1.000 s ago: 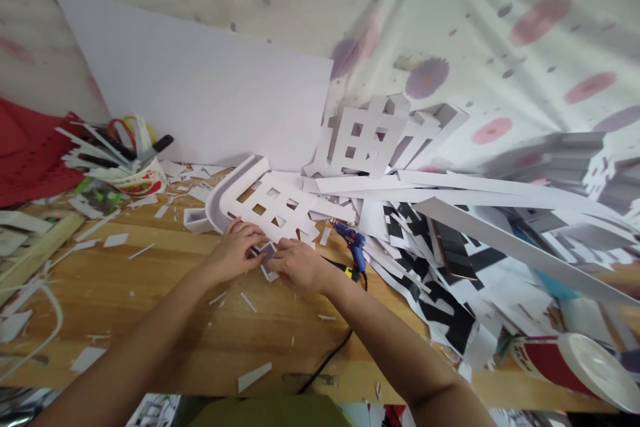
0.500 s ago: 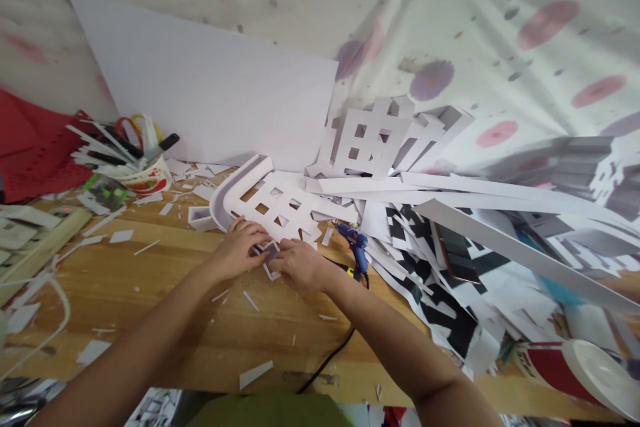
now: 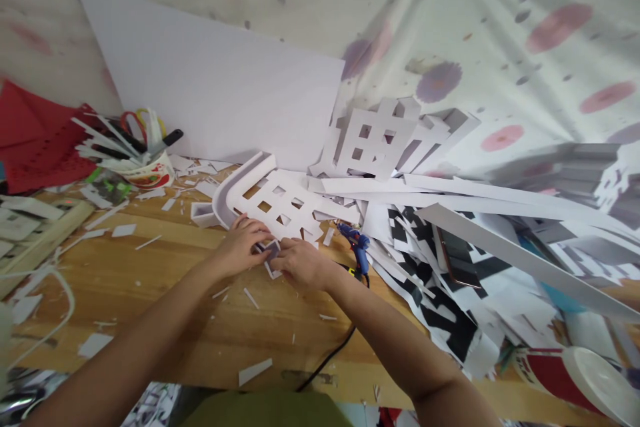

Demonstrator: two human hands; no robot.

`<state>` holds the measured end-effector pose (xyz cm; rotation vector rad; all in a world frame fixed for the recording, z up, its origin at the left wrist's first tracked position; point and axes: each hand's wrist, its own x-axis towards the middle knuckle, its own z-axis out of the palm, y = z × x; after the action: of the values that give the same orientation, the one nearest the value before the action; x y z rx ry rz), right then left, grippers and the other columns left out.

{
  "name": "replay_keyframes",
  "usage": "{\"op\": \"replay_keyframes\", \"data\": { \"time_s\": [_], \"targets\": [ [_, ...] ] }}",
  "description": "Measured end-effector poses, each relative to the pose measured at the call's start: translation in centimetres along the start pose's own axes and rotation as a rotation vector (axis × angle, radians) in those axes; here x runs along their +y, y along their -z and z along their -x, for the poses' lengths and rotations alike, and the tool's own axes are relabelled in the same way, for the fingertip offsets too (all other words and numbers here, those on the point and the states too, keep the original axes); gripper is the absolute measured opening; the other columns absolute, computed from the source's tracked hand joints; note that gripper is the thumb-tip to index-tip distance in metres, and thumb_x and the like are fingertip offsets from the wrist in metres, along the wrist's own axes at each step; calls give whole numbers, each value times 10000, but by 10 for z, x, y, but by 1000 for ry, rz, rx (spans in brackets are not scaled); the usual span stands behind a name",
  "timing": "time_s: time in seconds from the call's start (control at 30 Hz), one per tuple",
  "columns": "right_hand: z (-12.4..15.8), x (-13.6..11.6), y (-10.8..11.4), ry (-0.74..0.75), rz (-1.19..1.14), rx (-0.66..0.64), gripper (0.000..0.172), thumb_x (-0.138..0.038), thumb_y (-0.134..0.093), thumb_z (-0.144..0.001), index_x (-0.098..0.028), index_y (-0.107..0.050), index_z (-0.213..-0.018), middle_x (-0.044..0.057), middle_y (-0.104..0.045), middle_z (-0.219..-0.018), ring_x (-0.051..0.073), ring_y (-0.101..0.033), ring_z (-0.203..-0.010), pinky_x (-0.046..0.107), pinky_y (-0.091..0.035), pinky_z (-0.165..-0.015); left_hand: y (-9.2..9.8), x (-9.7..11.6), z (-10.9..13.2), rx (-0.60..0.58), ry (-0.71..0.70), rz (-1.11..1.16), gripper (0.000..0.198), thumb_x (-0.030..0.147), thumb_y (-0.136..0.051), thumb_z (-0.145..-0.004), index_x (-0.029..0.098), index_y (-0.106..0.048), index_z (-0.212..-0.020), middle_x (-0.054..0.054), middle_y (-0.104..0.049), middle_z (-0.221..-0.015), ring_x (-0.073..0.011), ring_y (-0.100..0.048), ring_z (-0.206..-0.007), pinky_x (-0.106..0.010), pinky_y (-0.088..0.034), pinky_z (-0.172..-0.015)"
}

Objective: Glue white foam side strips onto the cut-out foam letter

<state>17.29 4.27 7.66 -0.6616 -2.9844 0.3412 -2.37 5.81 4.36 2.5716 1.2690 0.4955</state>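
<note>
A white foam-board cut-out character [image 3: 280, 200] with a raised curved border lies on the wooden table [image 3: 165, 287]. My left hand [image 3: 243, 247] and my right hand [image 3: 300, 262] meet at its near edge, fingers curled and pinched on a small white strip piece [image 3: 271, 253] of the cut-out. What lies under the fingertips is hidden. A blue glue gun [image 3: 356, 245] rests just right of my right hand, with its black cord [image 3: 325, 357] running toward me.
A paper cup with scissors and strips [image 3: 139, 160] stands at back left. A large white board [image 3: 215, 87] leans on the curtain. Another cut-out character [image 3: 380, 140] and piles of white strips and black-and-white scraps [image 3: 450, 267] fill the right. A red-and-white bowl [image 3: 575, 373] sits at lower right.
The view has shifted slightly; my hands stay pressed together on the same spot of the cut-out with only small finger movements.
</note>
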Motion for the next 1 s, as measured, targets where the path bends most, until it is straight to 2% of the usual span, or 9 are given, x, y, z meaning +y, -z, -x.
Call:
{"op": "replay_keyframes", "data": {
  "time_s": [0.23, 0.73, 1.0],
  "targets": [
    [1, 2, -4, 4, -29, 35, 204, -76, -499, -725, -195, -623, -835, 59, -625, -939, 181, -495, -917, 278, -365, -745, 3, 1, -3, -41, -7, -2, 231, 409, -536, -778, 246, -645, -899, -22, -617, -971, -198, -508, -1007, -457, -183, -1041],
    [0, -1, -4, 21, 49, 32, 158, -86, -490, -738, -189, -602, -784, 44, -625, -889, 180, -485, -878, 272, -356, -700, 3, 1, -3, -36, 11, 35, 239, 417, -520, -791, 247, -657, -891, -18, -617, -957, -192, -508, -983, -450, -193, -1039],
    [0, -2, -10, 23, 84, 17, 151, -94, -490, -760, -190, -600, -799, 35, -635, -845, 193, -474, -907, 285, -357, -716, 4, 2, -4, -49, 18, 18, 237, 409, -524, -787, 246, -658, -894, -19, -619, -969, -196, -503, -1001, -447, -181, -1043]
  ]
}}
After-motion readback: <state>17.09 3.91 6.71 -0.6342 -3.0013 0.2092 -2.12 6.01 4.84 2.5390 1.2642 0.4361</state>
